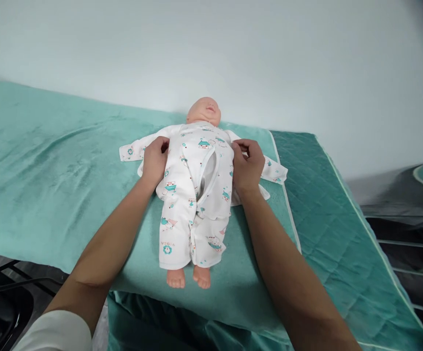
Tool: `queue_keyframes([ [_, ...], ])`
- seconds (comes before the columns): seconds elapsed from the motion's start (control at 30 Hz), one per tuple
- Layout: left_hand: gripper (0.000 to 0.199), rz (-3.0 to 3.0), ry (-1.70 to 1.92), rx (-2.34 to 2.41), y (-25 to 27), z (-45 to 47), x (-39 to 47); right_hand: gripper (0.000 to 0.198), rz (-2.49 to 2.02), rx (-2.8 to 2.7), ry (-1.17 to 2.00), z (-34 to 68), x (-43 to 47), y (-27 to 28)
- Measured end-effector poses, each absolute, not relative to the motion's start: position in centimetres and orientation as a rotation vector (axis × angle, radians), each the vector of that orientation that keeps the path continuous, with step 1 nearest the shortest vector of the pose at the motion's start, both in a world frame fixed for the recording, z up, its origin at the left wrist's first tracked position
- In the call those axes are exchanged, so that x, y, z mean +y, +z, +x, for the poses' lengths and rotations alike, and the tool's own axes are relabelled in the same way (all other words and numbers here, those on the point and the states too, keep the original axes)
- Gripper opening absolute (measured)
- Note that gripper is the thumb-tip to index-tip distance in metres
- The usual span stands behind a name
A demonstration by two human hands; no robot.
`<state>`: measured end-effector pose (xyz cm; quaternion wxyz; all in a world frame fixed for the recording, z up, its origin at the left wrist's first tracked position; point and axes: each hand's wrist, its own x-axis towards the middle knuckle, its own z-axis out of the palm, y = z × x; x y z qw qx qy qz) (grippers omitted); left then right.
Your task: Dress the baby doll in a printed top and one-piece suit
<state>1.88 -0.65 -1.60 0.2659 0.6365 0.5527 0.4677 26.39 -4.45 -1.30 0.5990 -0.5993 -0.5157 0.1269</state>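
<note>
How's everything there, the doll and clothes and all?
Doll: lying face up
Feet: bare
Clothes: worn, slit open in front
Sleeves: spread sideways
Left grip: curled against clothes, pinch unclear
Right grip: curled against clothes, pinch unclear
Light green cover: spread out, wrinkled
Dark quilted mat: partly covered

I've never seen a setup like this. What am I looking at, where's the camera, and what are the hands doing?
There is no machine here, just a person's two bare hands. The one picture comes from a camera worn on their head, looking forward and down. A doll lies on its back on a green cover, its feet towards the wearer. It is dressed in a white printed outfit. The left hand and right hand touch the outfit at either side of the body; I can't tell how firmly either grips the fabric.
</note>
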Motion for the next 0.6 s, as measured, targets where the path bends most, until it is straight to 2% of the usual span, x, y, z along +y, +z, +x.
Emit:
queue_keyframes([
  [0.17, 0.017, 1.801, 1.343, 1.455, -1.3, 1.9, -0.3, 0.013, -1.236, -1.400, 0.502, 26.1, -1.4, 0.8],
  [0.33, 0.013, 1.865, 1.499, 1.460, -0.3, 2.3, 0.7, 0.021, -1.226, -1.546, 0.765, 26.9, 1.1, 1.4],
  [0.47, 0.016, 1.870, 1.377, 1.243, 0.3, 2.8, 2.7, 0.026, -1.156, -1.671, 0.890, 28.0, 1.5, 1.3],
  [0.6, 0.014, 1.886, 1.181, 1.053, 1.1, 2.8, 4.3, 0.030, -1.115, -1.748, 0.856, 28.1, 1.7, 1.3],
])
